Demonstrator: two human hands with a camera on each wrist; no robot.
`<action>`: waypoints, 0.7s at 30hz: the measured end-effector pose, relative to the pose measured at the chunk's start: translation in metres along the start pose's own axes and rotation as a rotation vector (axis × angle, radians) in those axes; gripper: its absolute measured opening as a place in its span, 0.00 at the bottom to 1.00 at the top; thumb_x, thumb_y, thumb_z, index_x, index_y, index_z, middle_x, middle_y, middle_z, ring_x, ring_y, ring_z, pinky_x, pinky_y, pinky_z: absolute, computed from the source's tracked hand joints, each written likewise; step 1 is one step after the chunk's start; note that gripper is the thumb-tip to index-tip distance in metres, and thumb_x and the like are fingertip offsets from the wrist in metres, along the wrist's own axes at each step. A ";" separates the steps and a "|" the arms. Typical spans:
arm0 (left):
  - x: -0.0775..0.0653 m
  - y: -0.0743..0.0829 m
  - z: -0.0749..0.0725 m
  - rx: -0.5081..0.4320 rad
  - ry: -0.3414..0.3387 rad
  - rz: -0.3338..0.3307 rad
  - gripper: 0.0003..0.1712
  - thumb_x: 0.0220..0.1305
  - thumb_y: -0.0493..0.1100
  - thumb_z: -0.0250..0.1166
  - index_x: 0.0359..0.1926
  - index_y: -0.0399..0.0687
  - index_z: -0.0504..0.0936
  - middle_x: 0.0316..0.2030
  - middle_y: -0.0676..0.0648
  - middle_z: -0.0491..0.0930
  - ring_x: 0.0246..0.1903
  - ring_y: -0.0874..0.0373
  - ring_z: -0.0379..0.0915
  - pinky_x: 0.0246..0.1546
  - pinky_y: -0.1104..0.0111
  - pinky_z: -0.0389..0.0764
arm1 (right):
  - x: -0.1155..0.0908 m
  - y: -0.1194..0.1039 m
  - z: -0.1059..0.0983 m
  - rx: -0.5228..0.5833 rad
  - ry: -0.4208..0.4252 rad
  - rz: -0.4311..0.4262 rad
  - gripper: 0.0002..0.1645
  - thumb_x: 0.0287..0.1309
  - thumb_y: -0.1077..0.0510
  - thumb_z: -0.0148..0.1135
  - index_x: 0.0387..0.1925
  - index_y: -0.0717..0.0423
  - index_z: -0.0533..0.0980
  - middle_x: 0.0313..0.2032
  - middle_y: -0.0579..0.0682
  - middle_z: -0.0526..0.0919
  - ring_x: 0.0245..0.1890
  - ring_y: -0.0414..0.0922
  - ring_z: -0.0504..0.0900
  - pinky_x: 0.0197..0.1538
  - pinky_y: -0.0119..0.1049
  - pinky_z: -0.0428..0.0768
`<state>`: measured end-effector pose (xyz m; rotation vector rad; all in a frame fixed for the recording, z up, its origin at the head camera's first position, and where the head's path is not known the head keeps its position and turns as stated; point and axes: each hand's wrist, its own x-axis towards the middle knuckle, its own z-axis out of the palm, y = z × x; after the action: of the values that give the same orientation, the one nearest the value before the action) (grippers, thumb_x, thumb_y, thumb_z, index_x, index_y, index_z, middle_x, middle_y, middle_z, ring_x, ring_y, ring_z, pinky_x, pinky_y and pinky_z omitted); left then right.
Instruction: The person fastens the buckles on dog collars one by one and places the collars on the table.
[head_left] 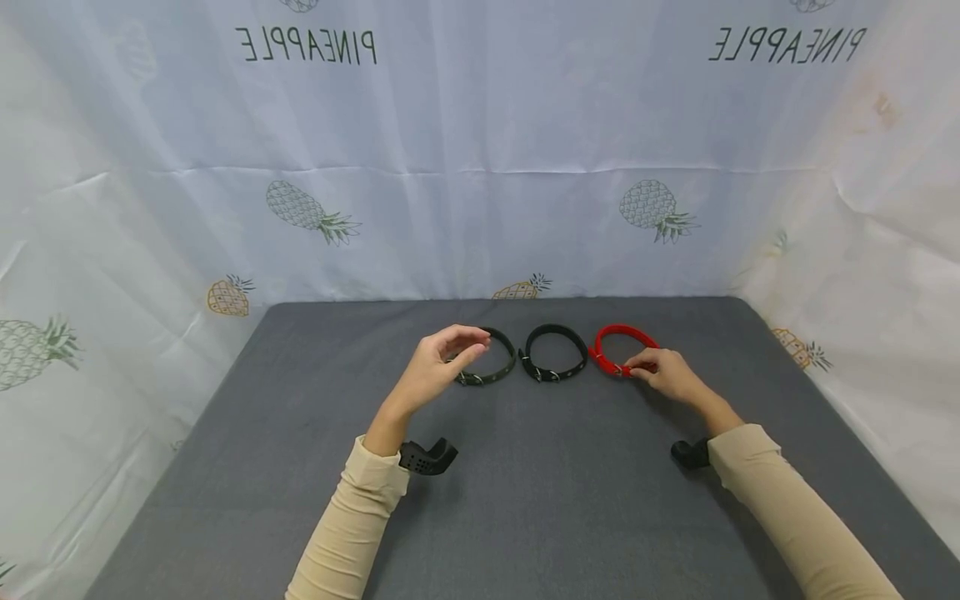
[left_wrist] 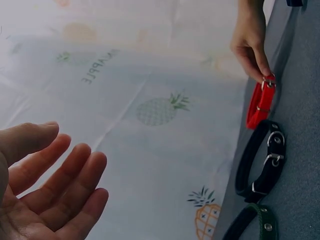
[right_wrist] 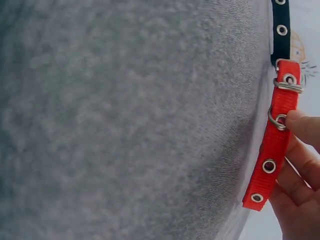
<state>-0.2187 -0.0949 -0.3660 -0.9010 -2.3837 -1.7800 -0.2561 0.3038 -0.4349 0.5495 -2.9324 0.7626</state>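
Three buckled collars lie in a row along the back of the table. My right hand (head_left: 669, 374) pinches the band of the red collar (right_wrist: 276, 145) at its right end, thumb beside the metal ring in the right wrist view. Left of it is the black collar (head_left: 553, 329), which has a metal buckle and eyelets. The dark green collar (head_left: 513, 354) is leftmost, partly hidden behind my left hand (head_left: 435, 367). That hand is raised over the table with loosely bent fingers and an empty palm, as the left wrist view shows.
The table (head_left: 525, 500) has a grey cloth cover. A white curtain (head_left: 480, 233) with printed pineapples hangs behind its back edge and along both sides. A black wrist mount (head_left: 429, 457) sticks out from my left cuff, with another (head_left: 690, 454) at the right cuff.
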 end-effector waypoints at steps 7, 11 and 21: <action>-0.003 -0.005 0.000 0.008 0.004 -0.011 0.15 0.70 0.37 0.57 0.53 0.33 0.77 0.51 0.34 0.81 0.52 0.40 0.78 0.51 0.73 0.80 | -0.001 0.001 0.003 -0.003 -0.034 0.009 0.09 0.59 0.66 0.62 0.40 0.65 0.83 0.41 0.64 0.86 0.40 0.56 0.81 0.41 0.48 0.81; -0.004 -0.009 -0.002 0.010 0.004 -0.025 0.16 0.69 0.37 0.57 0.54 0.32 0.77 0.51 0.34 0.80 0.52 0.38 0.77 0.51 0.72 0.81 | -0.001 0.000 0.000 0.014 -0.035 0.056 0.11 0.60 0.64 0.62 0.42 0.65 0.83 0.42 0.64 0.86 0.38 0.54 0.81 0.38 0.41 0.82; 0.025 -0.030 -0.024 0.552 0.243 0.037 0.22 0.66 0.46 0.63 0.56 0.39 0.78 0.55 0.37 0.78 0.58 0.42 0.74 0.61 0.50 0.74 | 0.032 -0.043 -0.021 0.015 0.254 0.031 0.27 0.66 0.51 0.58 0.57 0.68 0.74 0.55 0.70 0.75 0.54 0.66 0.74 0.54 0.62 0.73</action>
<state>-0.2603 -0.1111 -0.3749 -0.6092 -2.4648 -1.0432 -0.2711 0.2684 -0.3923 0.3774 -2.7090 0.7937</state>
